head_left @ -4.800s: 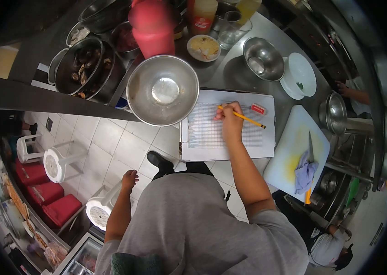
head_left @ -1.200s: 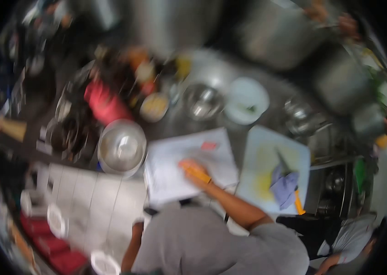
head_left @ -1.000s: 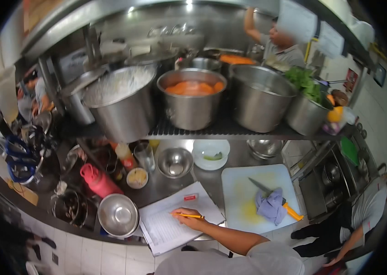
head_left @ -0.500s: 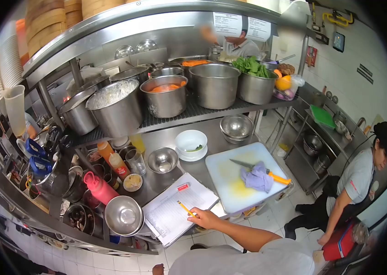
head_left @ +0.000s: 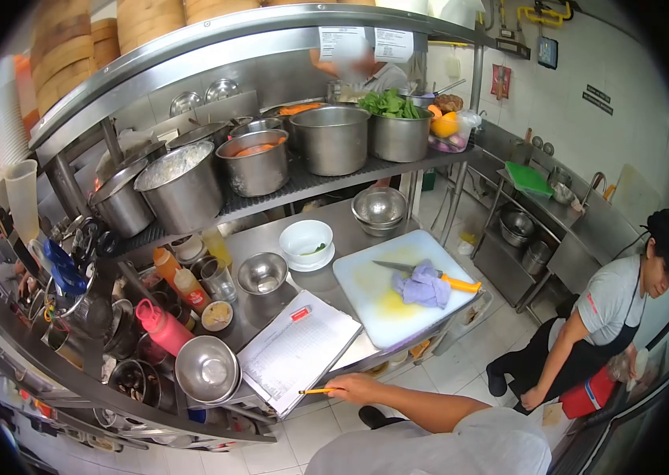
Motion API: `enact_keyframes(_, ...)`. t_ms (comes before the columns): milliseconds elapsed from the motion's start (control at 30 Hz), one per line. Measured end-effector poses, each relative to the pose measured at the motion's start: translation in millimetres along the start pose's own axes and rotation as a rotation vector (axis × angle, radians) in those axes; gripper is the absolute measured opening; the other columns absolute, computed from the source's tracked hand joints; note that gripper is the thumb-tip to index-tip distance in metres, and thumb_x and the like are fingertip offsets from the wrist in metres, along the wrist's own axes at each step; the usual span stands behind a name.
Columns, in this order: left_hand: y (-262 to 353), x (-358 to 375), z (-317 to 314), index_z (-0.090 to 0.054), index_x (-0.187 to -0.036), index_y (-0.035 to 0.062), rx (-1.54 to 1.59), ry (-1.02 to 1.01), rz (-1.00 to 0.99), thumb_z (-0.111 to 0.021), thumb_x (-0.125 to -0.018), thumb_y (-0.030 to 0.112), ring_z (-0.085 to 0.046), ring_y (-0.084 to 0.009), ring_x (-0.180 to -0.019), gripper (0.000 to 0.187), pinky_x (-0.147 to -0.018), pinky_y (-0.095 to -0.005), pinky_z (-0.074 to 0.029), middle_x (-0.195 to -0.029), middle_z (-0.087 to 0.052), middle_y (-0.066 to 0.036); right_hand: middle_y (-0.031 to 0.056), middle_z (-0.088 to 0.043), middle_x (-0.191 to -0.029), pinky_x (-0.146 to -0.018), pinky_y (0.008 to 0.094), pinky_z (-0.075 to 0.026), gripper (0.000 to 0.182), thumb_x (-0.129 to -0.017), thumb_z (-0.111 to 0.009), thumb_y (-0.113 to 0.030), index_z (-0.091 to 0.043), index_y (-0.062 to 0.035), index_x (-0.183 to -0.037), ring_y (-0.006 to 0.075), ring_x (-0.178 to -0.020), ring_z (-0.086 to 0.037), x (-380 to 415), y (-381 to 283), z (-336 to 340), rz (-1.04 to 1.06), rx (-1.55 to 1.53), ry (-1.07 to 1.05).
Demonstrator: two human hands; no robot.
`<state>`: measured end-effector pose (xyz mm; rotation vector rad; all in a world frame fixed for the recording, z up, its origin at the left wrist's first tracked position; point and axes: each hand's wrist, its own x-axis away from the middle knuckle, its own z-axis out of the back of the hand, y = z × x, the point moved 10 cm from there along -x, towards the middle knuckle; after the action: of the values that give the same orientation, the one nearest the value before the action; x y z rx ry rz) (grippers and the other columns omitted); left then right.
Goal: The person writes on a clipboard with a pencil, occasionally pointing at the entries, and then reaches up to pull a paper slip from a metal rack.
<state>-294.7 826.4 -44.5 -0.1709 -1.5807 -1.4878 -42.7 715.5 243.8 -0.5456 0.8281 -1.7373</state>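
Note:
My right hand (head_left: 353, 389) is closed around a yellow pencil (head_left: 316, 391), which points left, level with the lower part of the paper. A clipboard with printed sheets (head_left: 291, 348) lies tilted on the steel counter, just beyond the hand. On its top edge sits a small red-and-white item (head_left: 300, 314), possibly an eraser. My left hand is out of view. To the right, a white cutting board (head_left: 362, 297) bears a knife with an orange handle (head_left: 461, 284) and a purple cloth (head_left: 423, 286) draped over it.
Steel bowls (head_left: 206, 369) stand left of the clipboard, beside a pink bottle (head_left: 163, 329). A white bowl (head_left: 305, 240) holds something green. Large pots (head_left: 328, 142) line the shelf above. One co-worker (head_left: 600, 309) bends at the right near a red container (head_left: 588, 396); another person is behind the shelf.
My right hand has drawn back toward me, and the pencil has swung from slanting across the paper to nearly level. My left hand has left the view. The whole view has shifted.

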Motion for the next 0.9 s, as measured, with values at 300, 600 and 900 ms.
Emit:
enact_keyframes(300, 12.4, -0.5, -12.6, -0.049, -0.118, 0.0064, 0.064, 0.019, 0.028, -0.050, -0.090, 0.035, -0.052, -0.0284, -0.104, 0.041, -0.085, -0.0452, -0.043, -0.115, -0.053, -0.015, 0.0103, -0.061, -0.089, -0.073, 0.0395, -0.048, 0.023, -0.086, -0.058, -0.032, -0.064, -0.0103, -0.092, 0.0297, -0.085, -0.061, -19.6, -5.3, 9.6, -0.005, 0.134, -0.063)
enact_keyframes(600, 6.8, 4.7, -16.0, -0.046, -0.126, 0.0064, 0.140, 0.043, 0.065, -0.051, -0.090, 0.039, -0.050, -0.0276, -0.110, 0.049, -0.090, -0.0446, -0.041, -0.123, -0.051, -0.014, 0.0111, -0.065, -0.094, -0.078, 0.0428, -0.048, 0.024, -0.083, -0.057, -0.034, -0.063, -0.0119, -0.093, 0.0315, -0.090, -0.062, -18.8, 29.5, 25.8, -0.123, 0.158, -0.153)
enact_keyframes(900, -2.6, 10.9, 8.5, -0.044, -0.133, 0.0064, 0.495, 0.092, 0.040, -0.052, -0.090, 0.043, -0.048, -0.0267, -0.117, 0.057, -0.095, -0.0441, -0.040, -0.131, -0.050, -0.013, 0.0130, -0.064, -0.090, -0.074, 0.0429, -0.047, 0.029, -0.086, -0.057, -0.037, -0.062, -0.0105, -0.098, 0.0331, -0.084, -0.062, -13.9, 43.2, 24.6, -0.088, 0.123, -0.185)
